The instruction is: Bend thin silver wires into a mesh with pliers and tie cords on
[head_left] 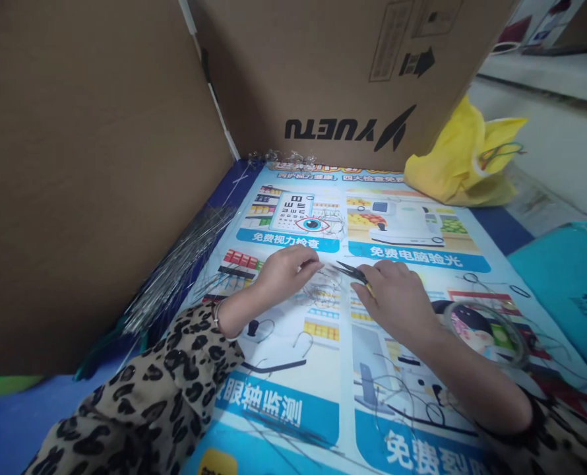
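Observation:
My left hand (288,270) is pinched closed, thumb against forefinger, on what looks like a thin wire; most of it is too fine to make out. Wrapped in my right hand (397,297) is a pair of needle-nose pliers (353,272), dark jaws slightly apart and pointing left toward my left fingertips. A short gap separates the jaws from those fingertips. Beneath both hands lies a tangle of thin bent wire pieces (323,290) on a printed poster sheet (343,356). A coil of wire (518,336) lies beside my right forearm.
A bundle of long straight wires (175,270) lies at the left, along a tall cardboard panel (90,165). Another cardboard panel (343,72) stands at the back, with small wire pieces (293,158) at its foot. At right are a yellow bag (452,165) and a teal bag (565,277).

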A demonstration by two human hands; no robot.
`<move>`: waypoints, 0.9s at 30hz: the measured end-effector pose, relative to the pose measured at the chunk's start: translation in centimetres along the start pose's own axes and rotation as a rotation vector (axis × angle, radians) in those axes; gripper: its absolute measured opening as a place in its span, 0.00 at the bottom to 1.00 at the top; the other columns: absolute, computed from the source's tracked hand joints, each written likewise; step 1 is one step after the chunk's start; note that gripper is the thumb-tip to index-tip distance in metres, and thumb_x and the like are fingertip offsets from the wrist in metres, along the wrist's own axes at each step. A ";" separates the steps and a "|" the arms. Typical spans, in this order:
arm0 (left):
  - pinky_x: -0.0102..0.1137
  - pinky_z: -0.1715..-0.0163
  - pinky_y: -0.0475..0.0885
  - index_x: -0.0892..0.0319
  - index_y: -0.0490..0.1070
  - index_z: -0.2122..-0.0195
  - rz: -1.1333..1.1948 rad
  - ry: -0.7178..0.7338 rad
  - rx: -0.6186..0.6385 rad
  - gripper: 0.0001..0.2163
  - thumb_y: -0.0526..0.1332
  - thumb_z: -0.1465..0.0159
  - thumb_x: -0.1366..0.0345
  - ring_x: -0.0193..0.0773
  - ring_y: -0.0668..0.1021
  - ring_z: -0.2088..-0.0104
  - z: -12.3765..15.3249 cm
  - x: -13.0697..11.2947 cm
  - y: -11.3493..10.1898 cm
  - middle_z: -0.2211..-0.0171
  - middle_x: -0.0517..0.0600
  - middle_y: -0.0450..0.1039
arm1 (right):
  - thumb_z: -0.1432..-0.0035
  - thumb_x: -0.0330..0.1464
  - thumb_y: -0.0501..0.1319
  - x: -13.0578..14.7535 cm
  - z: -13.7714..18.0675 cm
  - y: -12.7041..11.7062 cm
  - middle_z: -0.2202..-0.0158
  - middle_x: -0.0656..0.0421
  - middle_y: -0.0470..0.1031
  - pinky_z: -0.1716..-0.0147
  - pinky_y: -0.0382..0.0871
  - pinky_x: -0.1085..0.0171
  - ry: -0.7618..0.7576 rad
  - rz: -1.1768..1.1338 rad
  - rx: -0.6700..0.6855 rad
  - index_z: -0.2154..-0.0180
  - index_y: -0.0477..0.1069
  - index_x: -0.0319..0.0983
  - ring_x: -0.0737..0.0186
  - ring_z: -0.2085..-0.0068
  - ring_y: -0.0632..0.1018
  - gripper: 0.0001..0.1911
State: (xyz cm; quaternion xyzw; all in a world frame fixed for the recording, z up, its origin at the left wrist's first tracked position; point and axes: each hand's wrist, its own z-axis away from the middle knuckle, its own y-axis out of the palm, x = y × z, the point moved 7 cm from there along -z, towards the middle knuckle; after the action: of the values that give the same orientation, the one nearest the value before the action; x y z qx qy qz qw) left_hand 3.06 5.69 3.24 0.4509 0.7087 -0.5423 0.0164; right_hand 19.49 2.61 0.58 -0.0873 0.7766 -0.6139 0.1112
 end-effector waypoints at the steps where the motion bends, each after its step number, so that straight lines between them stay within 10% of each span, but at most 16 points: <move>1: 0.28 0.66 0.67 0.59 0.69 0.70 0.012 0.005 0.014 0.06 0.55 0.39 0.65 0.33 0.73 0.67 0.0 -0.1 0.1 0.70 0.47 0.73 | 0.40 0.40 0.50 0.1 0.0 0.0 0.63 0.52 0.69 0.65 0.54 0.61 -0.001 0.018 -0.001 0.56 0.68 0.38 0.54 0.60 0.66 0.17; 17: 0.27 0.65 0.66 0.60 0.69 0.69 0.116 -0.023 0.090 0.09 0.52 0.37 0.63 0.33 0.73 0.67 -0.8 -0.6 -1.8 0.70 0.48 0.72 | 0.41 0.39 0.50 0.3 0.2 0.4 0.61 0.50 0.68 0.65 0.53 0.59 0.001 0.041 -0.045 0.53 0.66 0.38 0.52 0.58 0.64 0.18; 27: 0.29 0.78 0.57 0.57 0.69 0.78 -0.482 0.010 0.575 0.07 0.56 0.44 0.71 0.37 0.72 0.76 3.6 -1.3 -3.6 0.77 0.48 0.71 | 0.40 0.40 0.48 0.7 0.1 0.7 0.61 0.49 0.68 0.69 0.53 0.60 -0.035 0.145 -0.002 0.55 0.66 0.37 0.50 0.59 0.65 0.18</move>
State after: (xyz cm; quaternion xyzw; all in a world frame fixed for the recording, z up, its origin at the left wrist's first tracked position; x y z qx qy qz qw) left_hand -0.19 2.02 5.14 0.2599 0.6134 -0.7052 -0.2425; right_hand 18.81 2.46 -0.20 -0.0416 0.7795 -0.6017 0.1691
